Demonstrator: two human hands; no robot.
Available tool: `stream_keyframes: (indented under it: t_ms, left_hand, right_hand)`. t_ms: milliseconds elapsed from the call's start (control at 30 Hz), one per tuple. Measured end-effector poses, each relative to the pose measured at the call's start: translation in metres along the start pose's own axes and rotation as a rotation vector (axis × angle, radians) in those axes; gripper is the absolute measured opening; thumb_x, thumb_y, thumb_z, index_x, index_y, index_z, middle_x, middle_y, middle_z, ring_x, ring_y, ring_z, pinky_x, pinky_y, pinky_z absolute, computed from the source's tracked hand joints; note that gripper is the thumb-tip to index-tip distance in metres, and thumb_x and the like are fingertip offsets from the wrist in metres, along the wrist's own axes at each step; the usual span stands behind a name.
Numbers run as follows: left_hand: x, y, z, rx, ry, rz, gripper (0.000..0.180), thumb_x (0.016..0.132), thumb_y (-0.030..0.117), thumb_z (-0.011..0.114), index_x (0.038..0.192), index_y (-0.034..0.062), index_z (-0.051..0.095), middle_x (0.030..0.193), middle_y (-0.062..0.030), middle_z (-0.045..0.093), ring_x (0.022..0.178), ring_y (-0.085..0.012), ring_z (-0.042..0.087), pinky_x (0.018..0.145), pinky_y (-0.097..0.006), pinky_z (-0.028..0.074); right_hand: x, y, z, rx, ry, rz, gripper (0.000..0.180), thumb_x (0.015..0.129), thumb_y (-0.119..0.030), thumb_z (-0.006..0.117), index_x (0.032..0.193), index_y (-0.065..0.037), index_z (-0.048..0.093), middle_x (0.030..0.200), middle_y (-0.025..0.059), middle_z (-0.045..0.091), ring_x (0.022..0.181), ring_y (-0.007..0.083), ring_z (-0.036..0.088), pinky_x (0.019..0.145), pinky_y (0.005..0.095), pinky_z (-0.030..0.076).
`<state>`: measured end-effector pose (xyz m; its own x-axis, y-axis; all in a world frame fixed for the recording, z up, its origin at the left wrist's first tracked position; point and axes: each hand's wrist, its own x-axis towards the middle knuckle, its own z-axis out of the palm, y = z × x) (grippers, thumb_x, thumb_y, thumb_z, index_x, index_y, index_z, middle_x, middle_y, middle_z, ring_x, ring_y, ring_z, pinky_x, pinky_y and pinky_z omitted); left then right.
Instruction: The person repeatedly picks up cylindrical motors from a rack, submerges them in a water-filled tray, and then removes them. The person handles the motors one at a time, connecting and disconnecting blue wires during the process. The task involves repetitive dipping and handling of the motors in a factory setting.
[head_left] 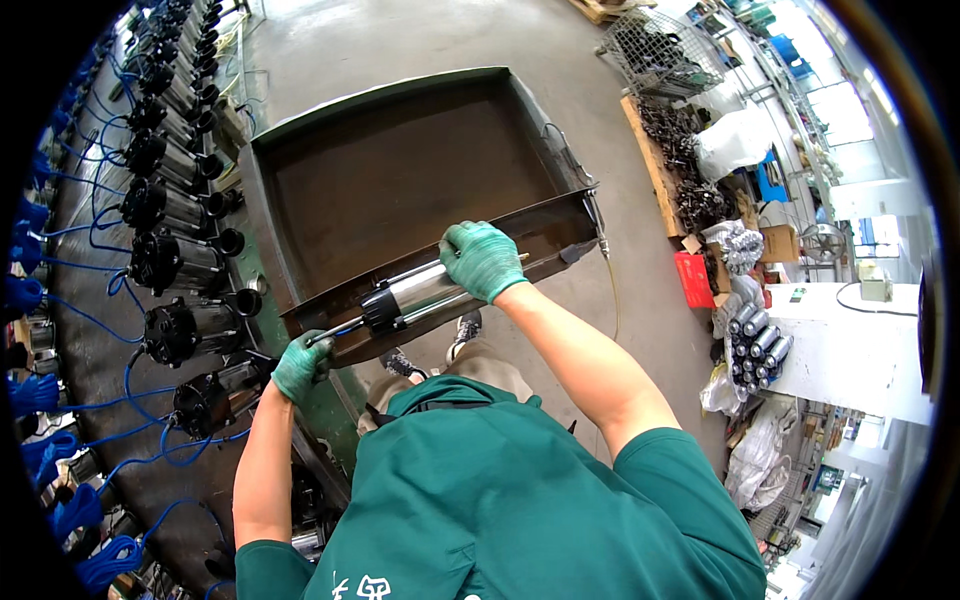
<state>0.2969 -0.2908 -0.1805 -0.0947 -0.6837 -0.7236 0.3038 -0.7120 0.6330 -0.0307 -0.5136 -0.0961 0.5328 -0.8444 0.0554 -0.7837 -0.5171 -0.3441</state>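
A silver cylinder with a black end cap (pixel 418 290), looking like a motor body, lies aslant over the front channel of a big metal tray (pixel 400 100). Gloved in green, my right hand (pixel 483 260) wraps over the cylinder's right end. My left hand (pixel 302 366), in a matching glove, is closed round the thin dark rod or cable (pixel 345 328) that sticks out from the black cap. A thin bright rod runs alongside the cylinder. The glove hides the cylinder's right end. Dark brown fills the tray's inside; whether it is liquid I cannot tell.
Rows of black-and-silver pumps (pixel 170 262) with blue cables stand on the bench at left. A thin hose (pixel 612 290) hangs off the tray's right corner. Farther right are a red box (pixel 694 280), a bundle of silver cylinders (pixel 760 345) and a wire basket (pixel 660 50).
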Motion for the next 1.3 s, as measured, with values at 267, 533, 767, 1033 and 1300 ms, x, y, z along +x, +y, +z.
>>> stream_keyframes:
  t_ms: [267, 533, 767, 1033, 1300]
  left_hand:
    - [0.008, -0.015, 0.002, 0.302, 0.139, 0.3, 0.022, 0.098, 0.016, 0.072, 0.116, 0.0082, 0.062, 0.083, 0.0014, 0.061, 0.064, -0.0071, 0.052, 0.055, -0.025, 0.044]
    - [-0.002, -0.039, -0.003, 0.326, 0.524, 0.561, 0.044, 0.104, 0.03, 0.069, 0.14, 0.0068, 0.057, 0.101, -0.0025, 0.067, 0.066, -0.0063, 0.055, 0.054, -0.023, 0.044]
    - [-0.046, -0.083, 0.04, 0.031, 0.888, 0.42, 0.037, 0.107, 0.02, 0.062, 0.141, 0.0064, 0.057, 0.102, -0.0012, 0.069, 0.064, -0.0051, 0.054, 0.055, -0.022, 0.043]
    - [-0.05, 0.006, 0.177, 0.221, 0.795, 0.667, 0.035, 0.106, 0.017, 0.064, 0.14, 0.0072, 0.059, 0.111, -0.0047, 0.071, 0.089, -0.0097, 0.065, 0.074, -0.023, 0.051]
    - [-0.007, 0.149, 0.346, 0.21, 0.253, 0.813, 0.05, 0.108, 0.018, 0.062, 0.154, 0.0089, 0.043, 0.107, -0.009, 0.069, 0.095, -0.0138, 0.068, 0.082, -0.029, 0.06]
  right_hand:
    - [-0.003, 0.005, -0.001, 0.011, 0.051, -0.041, 0.02, 0.094, -0.029, 0.065, 0.089, -0.011, 0.073, 0.093, 0.0119, 0.073, 0.091, 0.0336, 0.07, 0.086, 0.0465, 0.057]
    - [-0.017, 0.048, -0.008, 0.792, 0.212, 0.18, 0.029, 0.1, -0.026, 0.071, 0.118, -0.004, 0.072, 0.114, 0.0198, 0.071, 0.109, 0.034, 0.071, 0.098, 0.0409, 0.056]
    - [-0.093, 0.321, 0.011, 0.124, 0.483, 0.76, 0.044, 0.088, -0.029, 0.076, 0.118, -0.001, 0.06, 0.115, 0.0278, 0.064, 0.11, 0.0442, 0.063, 0.097, 0.0517, 0.051]
    - [-0.069, 0.294, -0.062, 1.228, -0.348, 0.991, 0.032, 0.105, -0.04, 0.058, 0.117, -0.01, 0.059, 0.077, 0.0025, 0.06, 0.057, 0.0142, 0.052, 0.05, 0.0322, 0.043]
    - [-0.11, 0.081, -0.108, 0.655, -0.112, 0.062, 0.025, 0.101, -0.018, 0.066, 0.124, -0.008, 0.06, 0.1, 0.0189, 0.074, 0.091, 0.0425, 0.073, 0.077, 0.0496, 0.058]
